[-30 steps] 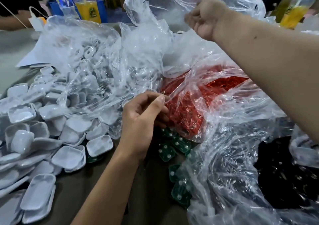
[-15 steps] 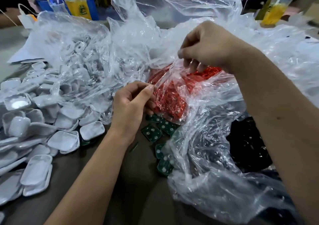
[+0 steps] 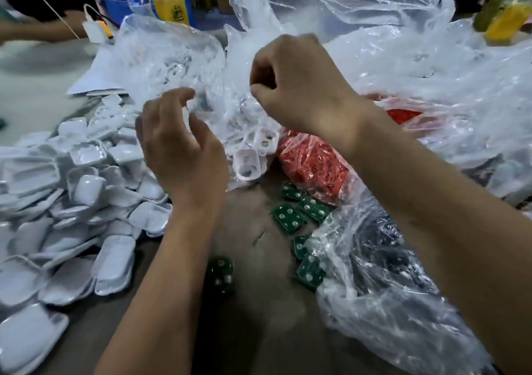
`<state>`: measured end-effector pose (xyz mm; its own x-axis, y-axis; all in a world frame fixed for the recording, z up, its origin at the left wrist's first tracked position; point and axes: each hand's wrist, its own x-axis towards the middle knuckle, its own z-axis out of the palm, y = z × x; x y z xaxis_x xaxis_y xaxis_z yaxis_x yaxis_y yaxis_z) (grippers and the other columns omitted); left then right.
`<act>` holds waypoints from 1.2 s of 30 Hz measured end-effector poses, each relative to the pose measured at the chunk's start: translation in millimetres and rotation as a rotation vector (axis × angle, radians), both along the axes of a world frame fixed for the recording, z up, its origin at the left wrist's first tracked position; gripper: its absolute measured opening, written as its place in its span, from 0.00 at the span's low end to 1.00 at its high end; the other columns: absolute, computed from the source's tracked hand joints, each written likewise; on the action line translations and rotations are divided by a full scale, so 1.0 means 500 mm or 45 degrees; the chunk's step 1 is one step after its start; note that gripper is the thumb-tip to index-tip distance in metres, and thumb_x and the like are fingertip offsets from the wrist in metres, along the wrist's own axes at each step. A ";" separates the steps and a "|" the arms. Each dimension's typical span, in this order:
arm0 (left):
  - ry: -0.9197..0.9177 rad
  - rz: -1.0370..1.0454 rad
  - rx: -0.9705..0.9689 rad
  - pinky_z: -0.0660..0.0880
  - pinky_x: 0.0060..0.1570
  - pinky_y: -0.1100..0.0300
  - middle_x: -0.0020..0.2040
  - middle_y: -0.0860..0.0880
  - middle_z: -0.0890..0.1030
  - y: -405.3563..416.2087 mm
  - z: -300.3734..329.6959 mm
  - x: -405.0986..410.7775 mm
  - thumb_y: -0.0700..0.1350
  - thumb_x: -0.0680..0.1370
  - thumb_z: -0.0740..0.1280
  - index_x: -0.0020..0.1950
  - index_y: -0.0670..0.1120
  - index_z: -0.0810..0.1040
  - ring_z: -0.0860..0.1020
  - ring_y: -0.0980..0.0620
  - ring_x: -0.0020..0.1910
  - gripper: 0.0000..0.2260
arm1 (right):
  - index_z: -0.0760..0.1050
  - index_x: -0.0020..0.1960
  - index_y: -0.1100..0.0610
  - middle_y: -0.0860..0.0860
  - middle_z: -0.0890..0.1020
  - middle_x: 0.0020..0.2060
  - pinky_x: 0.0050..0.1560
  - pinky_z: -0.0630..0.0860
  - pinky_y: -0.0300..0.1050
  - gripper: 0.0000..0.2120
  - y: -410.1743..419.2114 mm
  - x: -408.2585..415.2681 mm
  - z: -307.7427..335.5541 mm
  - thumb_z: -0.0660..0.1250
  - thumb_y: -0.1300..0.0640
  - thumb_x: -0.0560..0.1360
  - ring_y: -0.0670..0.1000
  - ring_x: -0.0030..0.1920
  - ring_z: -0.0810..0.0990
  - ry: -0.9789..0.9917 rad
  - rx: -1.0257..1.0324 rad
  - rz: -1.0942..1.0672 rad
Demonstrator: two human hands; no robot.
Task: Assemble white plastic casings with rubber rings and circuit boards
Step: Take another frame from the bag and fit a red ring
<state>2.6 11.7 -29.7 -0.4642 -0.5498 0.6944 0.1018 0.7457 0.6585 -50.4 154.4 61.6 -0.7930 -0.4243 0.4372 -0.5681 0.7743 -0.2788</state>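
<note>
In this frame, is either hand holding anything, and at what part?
The right hand pinches the clear plastic bag at a crumpled fold near its opening. The left hand, fingers loosely curled, seems empty.

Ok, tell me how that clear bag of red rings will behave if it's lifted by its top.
The bag of red rings will probably sag and shift, since its thin film is crumpled. It looks light for its bulk, as the rings are small. Rings may spill if the mouth is open, which cannot be seen.

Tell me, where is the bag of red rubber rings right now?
The bag of red rubber rings lies right of centre on the table, under the right hand's wrist, just behind the green circuit boards.
</note>
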 end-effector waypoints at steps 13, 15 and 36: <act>-0.580 0.068 -0.083 0.75 0.50 0.50 0.53 0.42 0.82 -0.030 -0.031 -0.012 0.42 0.72 0.69 0.57 0.46 0.82 0.80 0.39 0.54 0.13 | 0.81 0.61 0.58 0.58 0.80 0.56 0.51 0.75 0.48 0.12 -0.126 -0.051 -0.107 0.68 0.60 0.79 0.58 0.56 0.80 -0.175 0.551 0.272; -0.588 0.082 -0.120 0.73 0.45 0.51 0.51 0.42 0.83 -0.026 -0.035 -0.012 0.42 0.73 0.69 0.54 0.46 0.82 0.80 0.38 0.51 0.10 | 0.80 0.59 0.58 0.57 0.80 0.56 0.54 0.76 0.50 0.11 -0.120 -0.042 -0.108 0.69 0.60 0.77 0.58 0.56 0.79 -0.150 0.491 0.259; -0.358 -0.202 -0.107 0.79 0.49 0.49 0.50 0.47 0.82 0.011 -0.036 -0.021 0.43 0.78 0.70 0.51 0.45 0.82 0.82 0.45 0.44 0.04 | 0.83 0.51 0.62 0.63 0.84 0.47 0.49 0.80 0.51 0.10 0.087 -0.108 -0.040 0.65 0.65 0.73 0.64 0.52 0.83 -0.100 0.317 -0.542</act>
